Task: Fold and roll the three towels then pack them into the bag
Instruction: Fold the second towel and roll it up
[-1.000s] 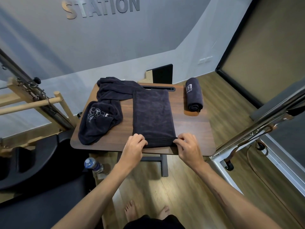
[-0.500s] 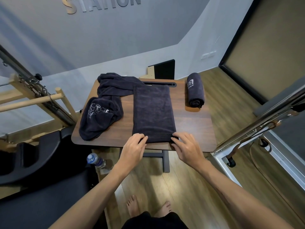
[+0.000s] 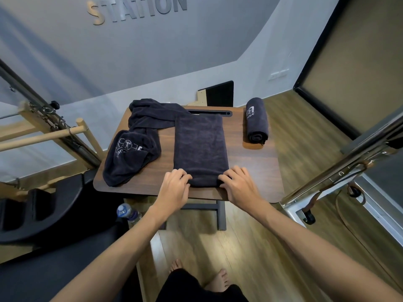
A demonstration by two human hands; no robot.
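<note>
A dark wood-grain table (image 3: 257,171) with rounded corners stands at frame centre on a wood-plank floor (image 3: 250,247). A grey wall (image 3: 152,51) fills the upper frame and carries raised letters reading "STATION" (image 3: 137,9). A black slot (image 3: 209,112) runs along the table's far edge.

Three dark, plush terry towels lie on the table:
- The folded towel (image 3: 200,147) is a flat, long rectangle at table centre, its near end at the table's near edge.
- The rolled towel (image 3: 256,123) is a tight cylinder at the table's upper right, well apart from the folded towel, with a pale logo near its far end.
- The loose towel (image 3: 135,149) lies crumpled at the left, with a pale printed emblem; its far part touches the folded towel's far left corner.

The left hand (image 3: 175,186) and the right hand (image 3: 238,185) each hold a near corner of the folded towel, fingers curled onto the cloth; each grip is clamped on that towel.

A plastic bottle (image 3: 127,212) stands on the floor at lower left, beside black padded equipment (image 3: 43,214). No bag can be identified.
</note>
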